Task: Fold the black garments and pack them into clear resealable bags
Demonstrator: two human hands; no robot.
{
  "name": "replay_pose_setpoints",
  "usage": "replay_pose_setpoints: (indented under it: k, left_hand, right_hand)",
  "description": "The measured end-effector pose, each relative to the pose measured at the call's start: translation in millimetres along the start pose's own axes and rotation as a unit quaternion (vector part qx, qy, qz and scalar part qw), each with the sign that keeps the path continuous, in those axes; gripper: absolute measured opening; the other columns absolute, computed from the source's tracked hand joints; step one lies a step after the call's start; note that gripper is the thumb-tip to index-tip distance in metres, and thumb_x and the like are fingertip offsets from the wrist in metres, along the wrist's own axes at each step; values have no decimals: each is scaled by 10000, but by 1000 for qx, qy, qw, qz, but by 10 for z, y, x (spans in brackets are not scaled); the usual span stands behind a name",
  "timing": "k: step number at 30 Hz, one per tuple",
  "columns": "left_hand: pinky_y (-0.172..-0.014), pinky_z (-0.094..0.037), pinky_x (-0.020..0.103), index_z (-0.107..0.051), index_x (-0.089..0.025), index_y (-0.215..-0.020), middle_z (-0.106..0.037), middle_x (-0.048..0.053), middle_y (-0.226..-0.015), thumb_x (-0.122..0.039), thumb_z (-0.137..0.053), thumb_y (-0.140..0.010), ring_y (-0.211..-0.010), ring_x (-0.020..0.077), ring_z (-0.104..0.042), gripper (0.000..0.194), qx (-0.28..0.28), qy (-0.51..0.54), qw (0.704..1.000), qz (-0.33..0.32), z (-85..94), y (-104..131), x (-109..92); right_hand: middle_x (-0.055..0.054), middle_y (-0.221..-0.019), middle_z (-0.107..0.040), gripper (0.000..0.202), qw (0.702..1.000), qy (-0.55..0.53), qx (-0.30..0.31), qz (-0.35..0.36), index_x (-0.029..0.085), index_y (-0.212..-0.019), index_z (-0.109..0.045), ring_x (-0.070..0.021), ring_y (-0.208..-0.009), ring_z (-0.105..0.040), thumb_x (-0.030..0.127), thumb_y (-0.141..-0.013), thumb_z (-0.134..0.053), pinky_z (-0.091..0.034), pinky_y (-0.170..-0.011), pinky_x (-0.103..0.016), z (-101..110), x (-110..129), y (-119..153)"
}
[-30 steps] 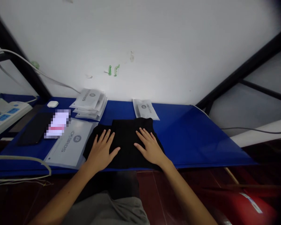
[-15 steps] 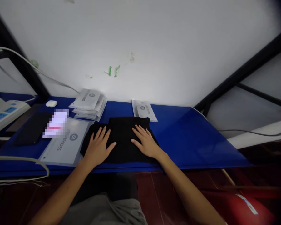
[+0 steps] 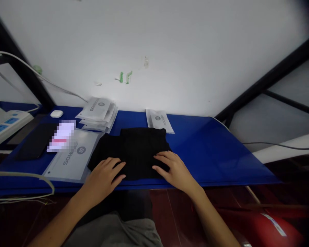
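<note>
A folded black cloth garment (image 3: 139,147) lies flat at the front of the blue table; its exact kind cannot be made out. On its near left part rests my left hand (image 3: 106,176), fingers bent a little and apart. My right hand (image 3: 173,168) touches the garment's near right side, its thumb and fingers apart. Neither hand grips anything. Partly under the garment's left edge is a frosted plastic bag (image 3: 69,159) with a printed logo.
Behind the garment are a stack of similar bags (image 3: 98,109) and a single bag (image 3: 159,120). To the left are a dark tablet-like slab (image 3: 36,139), a lit phone (image 3: 63,133), a white earbud case (image 3: 56,114) and a power strip (image 3: 10,123). Black frame bars flank the table (image 3: 208,161).
Both hands have drawn back toward the table's front edge, and their fingers have bent from lying flat. The right hand has also shifted right. The garment has stayed nearly in place.
</note>
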State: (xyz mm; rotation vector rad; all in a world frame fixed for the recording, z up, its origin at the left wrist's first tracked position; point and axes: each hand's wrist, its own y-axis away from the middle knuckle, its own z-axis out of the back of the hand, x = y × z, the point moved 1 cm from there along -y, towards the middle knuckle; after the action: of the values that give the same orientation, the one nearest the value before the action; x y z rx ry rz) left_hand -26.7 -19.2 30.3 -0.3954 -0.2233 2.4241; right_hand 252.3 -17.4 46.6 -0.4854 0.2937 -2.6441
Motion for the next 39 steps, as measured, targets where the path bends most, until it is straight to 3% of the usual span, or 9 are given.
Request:
replay_pose_setpoints:
  k: [5,10,15,18,22,25,30,35,39]
  left_hand:
    - [-898,-514,419,-569,-173,-1244,-600,108,-1218,-377,-558,-893,-1103,247,-566,405,44,18,999,5,22,96,48]
    - [-881,-521,415,-541,-193,-1281,-594,98,-1227,-348,-673,-814,-1095,256,-570,510,83,15,996,2,67,149,45]
    - [-883,-518,417,-548,-231,-1264,-609,71,-1194,-139,-678,-758,-1077,255,-583,531,105,8,994,-5,97,282,24]
    - [-930,-497,407,-596,-266,-1191,-636,26,-1149,-28,-575,-756,-1062,218,-601,496,116,37,993,-8,154,348,28]
    - [-889,-513,353,-644,-281,-1102,-681,-4,-1069,-53,-500,-807,-994,182,-633,399,120,83,989,12,310,333,64]
    - [-829,-531,325,-663,-289,-1067,-706,-14,-1028,-168,-486,-880,-939,175,-656,285,97,100,990,31,447,230,129]
    - [-824,-533,361,-664,-271,-1075,-717,0,-1038,-284,-457,-933,-922,202,-671,251,34,43,996,73,568,-78,191]
    - [-917,-488,409,-632,-186,-1159,-682,84,-1109,-195,-383,-953,-1034,230,-625,323,-136,-78,985,68,373,-181,-24]
    - [-994,-456,440,-534,-173,-1299,-570,113,-1327,-333,-439,-949,-1201,260,-537,396,-55,-50,997,-24,35,-57,-129]
  right_hand:
    - [-101,-1179,-630,401,997,-11,67,-29,212,-1135,-648,-263,-1088,-594,420,-796,-693,-488,-946,-460,58,53,213]
    - [-104,-1326,-542,616,994,-13,108,-33,238,-1257,-565,-295,-1232,-506,358,-694,-785,-352,-1083,-549,59,97,385]
    - [-75,-1265,-582,528,993,-13,112,-32,255,-1237,-569,-245,-1205,-536,81,-743,-633,-331,-1095,-552,86,145,486]
    - [-42,-1123,-659,434,992,-35,116,-26,252,-1101,-630,-208,-1080,-614,26,-741,-542,-350,-1085,-535,151,168,503]
    - [-13,-969,-706,326,989,-82,113,-40,248,-984,-653,-177,-941,-663,63,-796,-462,-468,-985,-441,291,163,473]
    - [-21,-1013,-711,331,987,-120,91,-60,260,-1025,-654,-189,-954,-669,108,-811,-452,-539,-864,-367,413,106,361]
    - [-27,-932,-723,230,989,-113,34,-84,257,-1025,-652,-218,-868,-688,247,-841,-514,-566,-788,-370,474,-50,20]
    - [-99,-1104,-689,276,989,89,-106,-57,217,-1138,-636,-279,-1023,-644,244,-896,-505,-473,-951,-523,262,-20,-89]
    - [-110,-1239,-641,327,997,71,-41,10,200,-1204,-614,-262,-1160,-588,341,-931,-500,-412,-1051,-521,2,88,17]
